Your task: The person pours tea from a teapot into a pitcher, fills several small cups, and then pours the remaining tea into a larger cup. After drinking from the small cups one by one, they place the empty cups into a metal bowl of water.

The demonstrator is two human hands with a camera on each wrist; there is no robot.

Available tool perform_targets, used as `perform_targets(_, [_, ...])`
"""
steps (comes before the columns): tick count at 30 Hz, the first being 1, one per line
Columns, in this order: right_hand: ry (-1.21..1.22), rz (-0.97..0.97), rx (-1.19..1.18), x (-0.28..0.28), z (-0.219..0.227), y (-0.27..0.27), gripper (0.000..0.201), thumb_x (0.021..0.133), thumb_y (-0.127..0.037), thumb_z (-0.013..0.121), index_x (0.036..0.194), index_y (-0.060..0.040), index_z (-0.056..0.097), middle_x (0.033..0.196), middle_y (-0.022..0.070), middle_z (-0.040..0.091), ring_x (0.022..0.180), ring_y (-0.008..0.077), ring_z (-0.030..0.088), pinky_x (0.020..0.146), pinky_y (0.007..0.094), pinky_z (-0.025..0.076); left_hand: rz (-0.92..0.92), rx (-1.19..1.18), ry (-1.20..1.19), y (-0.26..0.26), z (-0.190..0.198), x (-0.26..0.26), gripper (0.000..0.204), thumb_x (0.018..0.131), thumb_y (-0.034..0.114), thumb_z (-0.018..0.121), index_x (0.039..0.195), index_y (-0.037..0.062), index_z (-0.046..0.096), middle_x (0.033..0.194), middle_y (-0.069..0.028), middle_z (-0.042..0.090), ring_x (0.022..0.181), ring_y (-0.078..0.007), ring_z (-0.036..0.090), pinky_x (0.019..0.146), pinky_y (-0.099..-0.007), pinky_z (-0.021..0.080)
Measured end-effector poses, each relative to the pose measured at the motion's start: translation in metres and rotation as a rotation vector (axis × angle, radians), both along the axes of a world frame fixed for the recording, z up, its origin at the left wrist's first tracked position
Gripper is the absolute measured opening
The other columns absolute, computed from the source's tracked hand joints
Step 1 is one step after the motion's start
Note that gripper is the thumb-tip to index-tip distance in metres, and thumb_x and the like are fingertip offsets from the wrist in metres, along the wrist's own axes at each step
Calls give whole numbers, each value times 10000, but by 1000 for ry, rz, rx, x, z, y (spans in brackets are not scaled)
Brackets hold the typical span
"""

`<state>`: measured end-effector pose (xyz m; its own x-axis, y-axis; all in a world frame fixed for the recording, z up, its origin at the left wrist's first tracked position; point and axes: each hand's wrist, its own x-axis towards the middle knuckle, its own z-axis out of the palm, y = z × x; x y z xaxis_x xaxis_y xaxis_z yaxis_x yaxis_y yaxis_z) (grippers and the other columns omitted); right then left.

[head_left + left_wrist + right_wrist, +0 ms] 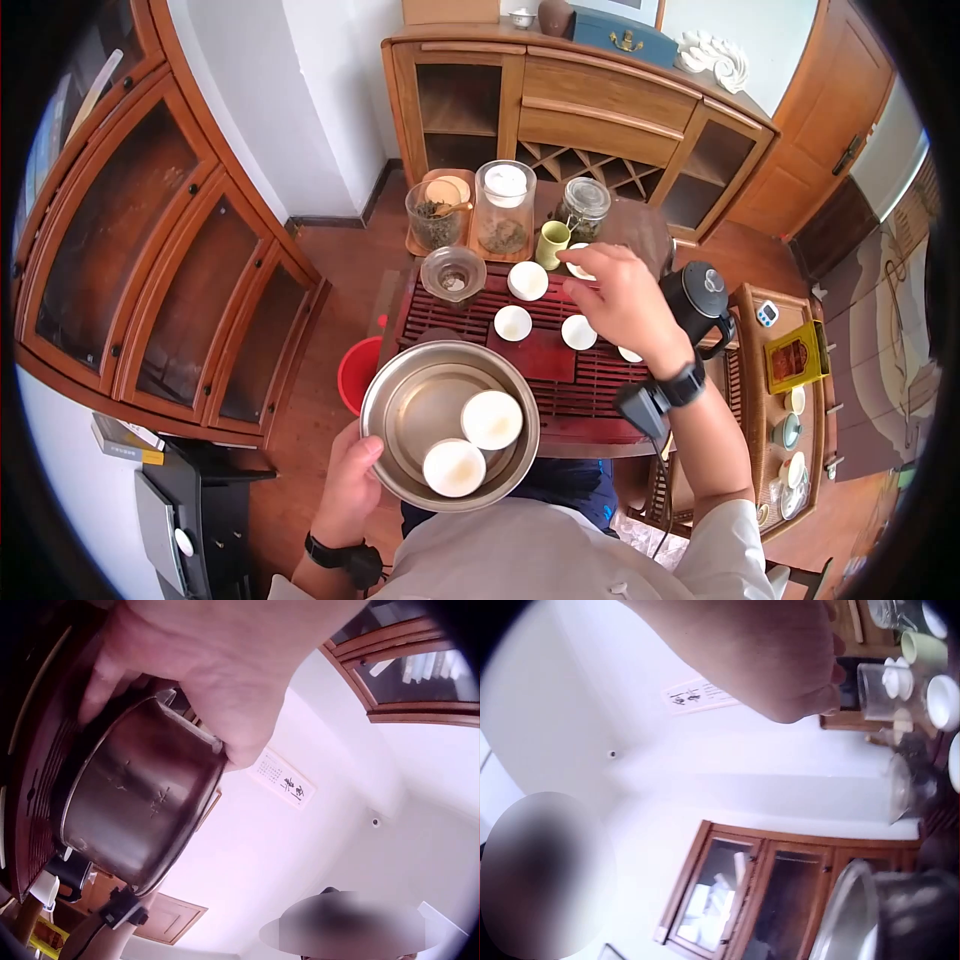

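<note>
My left hand (352, 480) grips the rim of a round metal bowl (400, 470), its thumb over the edge. Two white cups (455, 468) lie inside the bowl. The left wrist view shows that hand (210, 667) around the bowl's dark outer side (142, 795). Above the tray's right part, my right hand (630, 305) has thumb and forefinger apart, with nothing seen between them. Its fingers partly cover a white cup (579, 262); contact is unclear. Other white cups (513, 323) stand on the dark red slatted tray (470, 325). In the right wrist view, the hand (780, 664) appears beside glassware.
A glass bowl (453, 275) sits at the tray's back left, with glass jars (505, 215) and a green holder (551, 245) behind. A black kettle (695, 300) stands right of the tray, near a side table holding a yellow box (795, 357). A red bucket (358, 375) is at left.
</note>
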<state>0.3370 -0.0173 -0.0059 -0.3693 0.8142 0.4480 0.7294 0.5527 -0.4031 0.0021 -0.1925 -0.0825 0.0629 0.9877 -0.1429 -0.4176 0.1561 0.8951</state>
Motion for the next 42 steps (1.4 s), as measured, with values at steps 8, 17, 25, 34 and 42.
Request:
perform_targets(8, [-328,-39,-246,-21,-72,71,484,791,-194,824,1241,-63,701,1216,158,728,1136,373,702,960,495,574,-27,-38,-55,0,-4,9,723,967,403,686,1444,-115,519,1354,-184,679,1231,-233,674,1058,-365,528])
perform_targets(17, [-389,-87,-283,-29,-68,87,460,781,-278,828,1148,-31,700,1191,191,726,1124,385,707,960,474,584,-88,-62,-57,8,7,18,684,992,373,661,1436,-127,518,1345,-189,678,1200,-227,692,1028,-359,552])
perform_targets(25, [170,341,-248,-36,61,-22,581,737,-183,896,1235,29,685,1167,224,708,1076,376,716,949,410,568,-134,-74,21,25,-4,26,649,967,406,686,1361,-102,589,1181,-103,726,1010,-118,698,856,-244,538])
perform_targets(34, [-186,430,-159,-84,22,-85,378,743,-190,844,995,19,655,998,172,647,893,350,700,785,435,570,-113,-88,-5,22,4,39,671,924,370,765,1389,-77,581,1051,1,685,852,-34,573,736,-202,436])
perform_targets(42, [-143,333,-88,-63,47,-74,443,751,-265,897,1054,4,718,937,149,691,874,375,700,749,446,574,-143,-65,23,19,-1,38,656,931,380,755,1380,-70,594,985,27,670,806,-18,541,692,-191,396])
